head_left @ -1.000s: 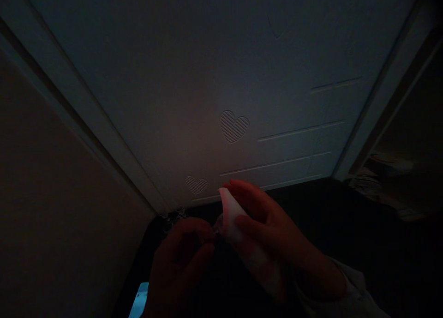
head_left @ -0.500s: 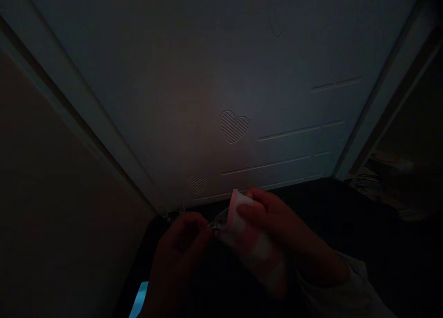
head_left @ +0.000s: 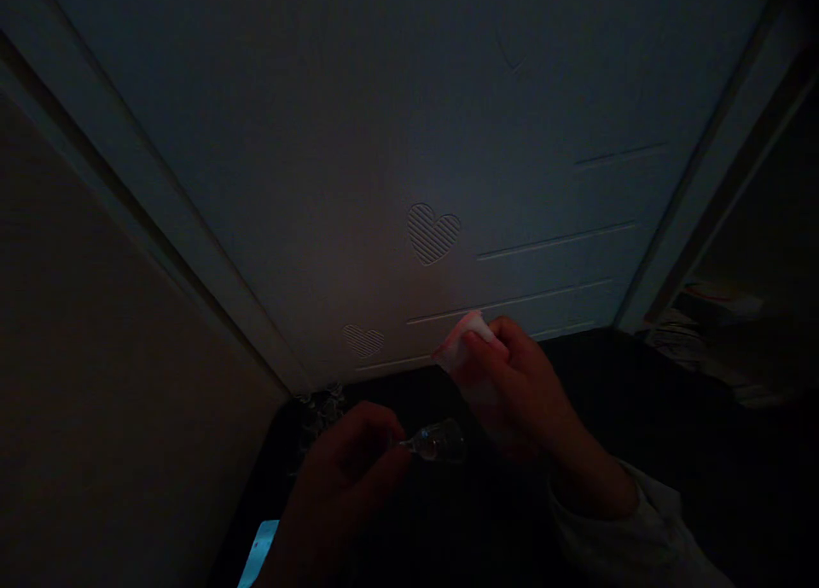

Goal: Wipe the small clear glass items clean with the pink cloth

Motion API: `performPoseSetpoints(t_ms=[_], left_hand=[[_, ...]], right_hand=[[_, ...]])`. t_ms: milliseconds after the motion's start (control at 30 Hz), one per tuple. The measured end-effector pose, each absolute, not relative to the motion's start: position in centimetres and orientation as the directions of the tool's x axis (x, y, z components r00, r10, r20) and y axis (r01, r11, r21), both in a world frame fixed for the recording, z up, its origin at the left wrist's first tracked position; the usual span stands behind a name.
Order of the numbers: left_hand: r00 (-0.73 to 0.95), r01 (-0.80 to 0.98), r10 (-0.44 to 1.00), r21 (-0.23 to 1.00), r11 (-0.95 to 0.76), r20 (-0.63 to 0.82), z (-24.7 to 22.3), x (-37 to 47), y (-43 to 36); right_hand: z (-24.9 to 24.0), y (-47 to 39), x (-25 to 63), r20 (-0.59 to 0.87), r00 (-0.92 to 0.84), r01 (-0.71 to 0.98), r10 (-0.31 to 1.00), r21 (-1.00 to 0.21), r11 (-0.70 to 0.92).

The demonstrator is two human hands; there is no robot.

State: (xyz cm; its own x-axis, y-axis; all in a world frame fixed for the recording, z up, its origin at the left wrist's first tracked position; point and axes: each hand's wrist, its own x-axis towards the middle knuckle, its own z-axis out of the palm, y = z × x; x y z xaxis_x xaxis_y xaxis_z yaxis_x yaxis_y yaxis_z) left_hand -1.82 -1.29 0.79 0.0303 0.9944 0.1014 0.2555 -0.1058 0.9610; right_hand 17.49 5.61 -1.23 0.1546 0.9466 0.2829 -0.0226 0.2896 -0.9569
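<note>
My left hand (head_left: 351, 468) pinches the stem of a small clear stemmed glass (head_left: 440, 442). The glass lies sideways in the air, its bowl pointing right. My right hand (head_left: 528, 383) grips a pink and white cloth (head_left: 467, 353), whose upper edge sticks out past the thumb while the rest hangs down into shadow. Cloth and glass are apart, the cloth above and to the right of the bowl. The scene is very dark, so the glass's foot is hard to make out behind my left fingers.
Several small clear glass pieces (head_left: 325, 404) stand on the dark surface (head_left: 409, 392) at the left back. A lit bluish screen-like object (head_left: 259, 554) lies by my left wrist. A pale panel with carved hearts (head_left: 433, 234) rises behind. Stacked items (head_left: 684, 332) sit at right.
The cloth has come off the glass and moved up, away from it. The glass bowl, covered before, now shows fully. My left hand has shifted slightly right and down.
</note>
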Motion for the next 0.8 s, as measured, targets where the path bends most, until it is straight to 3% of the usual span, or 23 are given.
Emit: performPoseSetpoints(t_ms=[167,267,433,633,800], left_hand=[[0.074,0.268,0.992,0.956,-0.115,0.099,1.1,-1.4,-0.7],[0.019,0.196,0.994,0.975,-0.106,0.104,1.0,-1.3,-0.4],[-0.069,0.206,0.987,0.97,-0.125,0.142,0.8,-1.7,-0.4],[-0.043,0.27,0.977,0.944,-0.191,0.21,1.4,-1.6,-0.5],[0.03,0.253,0.974,0.941,-0.224,0.223,1.5,-1.8,-1.0]], right_hand=[[-0.5,4.3,17.3,0.315,-0.112,-0.243,0.942,-0.928,0.281],[-0.3,3.6,17.8,0.309,-0.27,-0.261,0.912,-0.935,0.239],[-0.6,3.8,18.2,0.509,-0.382,-0.295,0.772,-0.858,0.42],[-0.5,4.1,17.6,0.539,-0.305,-0.076,0.785,-0.835,0.544],[-0.1,4.2,17.3,0.654,-0.366,0.005,0.662,-0.71,0.704]])
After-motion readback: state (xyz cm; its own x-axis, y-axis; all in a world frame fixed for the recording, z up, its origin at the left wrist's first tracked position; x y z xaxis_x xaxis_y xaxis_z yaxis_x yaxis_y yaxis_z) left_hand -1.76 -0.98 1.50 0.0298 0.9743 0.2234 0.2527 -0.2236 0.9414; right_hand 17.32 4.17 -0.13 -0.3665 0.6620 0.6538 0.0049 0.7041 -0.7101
